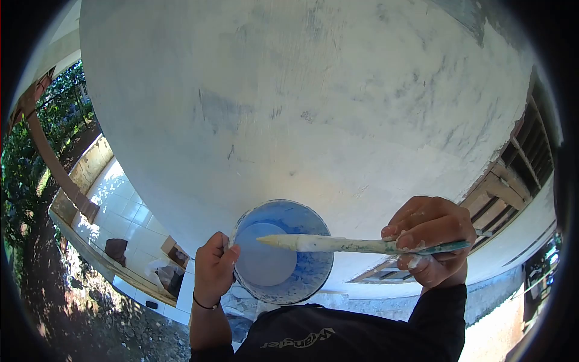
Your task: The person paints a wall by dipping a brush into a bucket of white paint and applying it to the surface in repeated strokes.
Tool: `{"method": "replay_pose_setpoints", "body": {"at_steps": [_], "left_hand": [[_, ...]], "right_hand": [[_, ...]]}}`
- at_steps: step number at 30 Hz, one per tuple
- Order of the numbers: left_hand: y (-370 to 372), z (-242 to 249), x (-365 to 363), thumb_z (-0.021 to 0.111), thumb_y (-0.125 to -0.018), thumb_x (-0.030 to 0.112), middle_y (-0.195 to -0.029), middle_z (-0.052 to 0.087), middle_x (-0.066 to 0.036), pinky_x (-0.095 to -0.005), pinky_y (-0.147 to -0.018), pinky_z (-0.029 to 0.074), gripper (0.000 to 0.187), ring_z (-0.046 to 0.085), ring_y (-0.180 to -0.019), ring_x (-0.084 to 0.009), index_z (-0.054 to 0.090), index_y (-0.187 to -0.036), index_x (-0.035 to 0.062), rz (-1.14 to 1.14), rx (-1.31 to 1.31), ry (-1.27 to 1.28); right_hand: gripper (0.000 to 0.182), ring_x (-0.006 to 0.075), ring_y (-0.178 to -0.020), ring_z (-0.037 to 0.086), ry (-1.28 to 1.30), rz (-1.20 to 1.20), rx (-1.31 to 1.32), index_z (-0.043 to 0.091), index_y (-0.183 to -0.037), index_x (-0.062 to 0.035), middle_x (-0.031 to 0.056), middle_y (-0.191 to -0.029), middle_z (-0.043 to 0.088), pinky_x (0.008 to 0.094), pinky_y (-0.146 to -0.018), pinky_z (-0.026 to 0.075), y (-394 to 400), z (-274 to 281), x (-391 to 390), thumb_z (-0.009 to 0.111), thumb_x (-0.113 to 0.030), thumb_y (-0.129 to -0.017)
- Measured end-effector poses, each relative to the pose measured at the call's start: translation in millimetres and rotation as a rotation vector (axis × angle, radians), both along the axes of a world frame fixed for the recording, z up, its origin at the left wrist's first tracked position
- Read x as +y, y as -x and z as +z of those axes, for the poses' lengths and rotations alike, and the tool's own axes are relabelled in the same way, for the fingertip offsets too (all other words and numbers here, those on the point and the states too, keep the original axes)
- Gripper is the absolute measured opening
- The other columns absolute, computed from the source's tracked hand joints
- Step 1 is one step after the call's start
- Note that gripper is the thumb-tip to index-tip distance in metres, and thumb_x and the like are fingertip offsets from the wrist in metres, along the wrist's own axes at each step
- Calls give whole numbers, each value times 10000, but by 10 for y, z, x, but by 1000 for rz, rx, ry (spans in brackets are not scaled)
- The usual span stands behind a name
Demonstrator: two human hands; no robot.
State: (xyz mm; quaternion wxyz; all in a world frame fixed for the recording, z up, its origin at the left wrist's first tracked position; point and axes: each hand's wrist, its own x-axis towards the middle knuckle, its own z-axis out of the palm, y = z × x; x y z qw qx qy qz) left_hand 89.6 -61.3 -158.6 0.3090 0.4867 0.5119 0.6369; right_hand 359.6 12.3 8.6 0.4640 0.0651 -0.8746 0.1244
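Note:
My left hand (217,265) grips the rim of a blue bucket (313,265) on its left side, thumb over the edge. Whitish paint (265,268) lies in the bucket, and its inner wall is smeared with paint. In my right hand (434,238) is a paintbrush (338,244), its handle green and paint-stained. The brush lies level across the bucket's mouth, with its pale yellowish bristle tip above the paint. White paint spots mark my right fingers. Beyond the bucket rises a wall (301,120) with patchy white paint and grey streaks.
Wooden window frames (506,187) are set in the wall at right. To the left, a white tiled floor (123,208) holds a dark block (116,250), a cardboard box (174,250) and a plastic bag (163,273). A brown post (57,160) and green plants (18,175) stand farther left.

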Motion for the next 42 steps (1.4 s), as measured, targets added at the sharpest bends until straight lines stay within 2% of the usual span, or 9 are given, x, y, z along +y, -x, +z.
{"method": "replay_pose_setpoints", "body": {"at_steps": [8,11,18,21,25,29,35,38,42], "left_hand": [[-52,173,22,555,-828,137,-596,337,37,-204,-488,239,242,283,-579,-29,377,-693,43,-27,0,-112],[-99,180,21,553,-831,138,-598,337,38,-201,-495,239,234,283,-582,-28,381,-704,43,-40,-63,-118],[-199,214,62,544,-845,156,-596,356,37,-201,-496,243,244,288,-586,-27,377,-701,51,-30,-33,-86],[-188,136,127,543,-854,165,-600,359,38,-199,-503,246,256,290,-591,-28,375,-697,54,1,-25,-70],[-133,-25,208,535,-867,169,-601,345,44,-200,-508,240,268,282,-599,-28,367,-691,57,12,-106,-33],[-92,-89,262,520,-876,162,-602,326,47,-203,-506,231,275,269,-596,-28,351,-682,64,17,-121,2],[-105,-84,280,509,-882,165,-596,328,47,-198,-501,230,281,274,-585,-24,345,-673,72,34,-105,20],[-132,-154,284,509,-879,163,-593,328,48,-199,-498,238,281,281,-580,-23,344,-670,73,55,-126,12],[-127,-254,252,510,-878,163,-590,326,48,-204,-486,245,285,286,-574,-24,341,-667,72,58,-179,74]], "right_hand": [[267,197,-779,667,181,60,-536,640,-931,-46,88,-827,660,287,-644,555,201,-521,122,752,-105,-695],[258,242,-806,627,222,87,-610,611,-942,-41,84,-857,618,333,-662,521,231,-672,172,698,-51,-699],[279,222,-833,660,160,8,-676,633,-941,-52,89,-881,655,309,-670,557,214,-785,254,733,-54,-680],[184,224,-761,648,322,-63,-567,608,-918,-16,112,-853,630,304,-661,535,124,-696,386,669,-32,-745],[158,200,-764,655,772,95,74,568,-970,27,176,-883,636,281,-633,562,-8,-588,532,614,-16,-824],[213,266,-711,663,774,133,344,512,-1063,44,231,-908,624,322,-605,580,-151,-313,645,508,-99,-904],[221,277,-695,662,927,198,553,518,-1064,23,240,-911,622,320,-601,579,-268,-343,653,472,-146,-928],[167,244,-674,651,1122,18,431,522,-1025,17,152,-826,609,322,-572,560,-166,-877,579,526,-93,-899],[125,227,-624,633,1337,-70,488,520,-977,22,138,-778,600,317,-550,545,-138,-1295,534,530,-70,-893]]}}
